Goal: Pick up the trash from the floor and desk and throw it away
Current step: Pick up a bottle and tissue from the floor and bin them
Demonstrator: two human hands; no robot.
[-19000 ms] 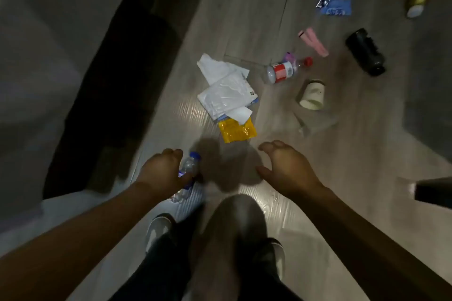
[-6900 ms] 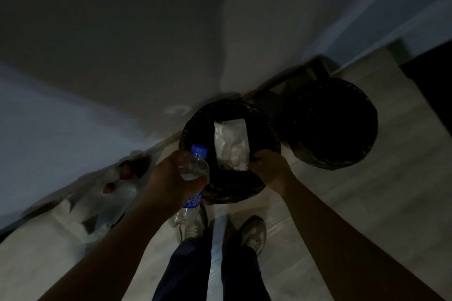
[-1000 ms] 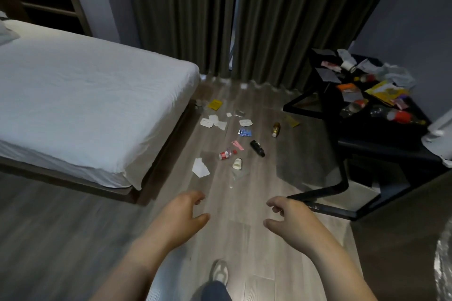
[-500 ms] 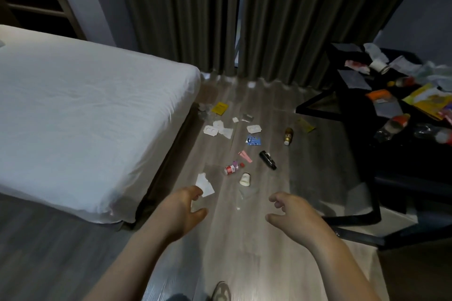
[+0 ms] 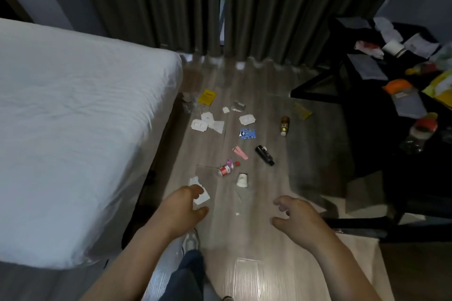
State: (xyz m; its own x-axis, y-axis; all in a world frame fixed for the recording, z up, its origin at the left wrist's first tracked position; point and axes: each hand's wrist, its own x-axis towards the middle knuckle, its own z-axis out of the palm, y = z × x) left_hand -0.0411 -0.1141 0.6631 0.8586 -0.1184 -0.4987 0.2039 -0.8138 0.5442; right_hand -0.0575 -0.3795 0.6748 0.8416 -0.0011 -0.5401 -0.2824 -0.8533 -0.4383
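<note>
L hand (image 5: 182, 208) & R hand (image 5: 297, 215) were empty, fingers loosely curled. Paper (image 5: 205, 197) lay on floor at L hand's 12 o'clock; cup (image 5: 242, 180) & bottle (image 5: 226, 170) at 1. Paper prob. light, limp: pinch an edge. Cup crushable: take by rim.

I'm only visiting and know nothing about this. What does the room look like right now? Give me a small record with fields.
Place: bedroom, bed on the left, desk on the right
Hands: left hand and right hand both empty, fingers loosely curled
Nearest item: white paper scrap, partly hidden by the left hand
Litter on the floor: paper cup, red-label bottle, black bottle, pink wrapper, blue packet
Desk top: strewn with wrappers and bottles
</note>
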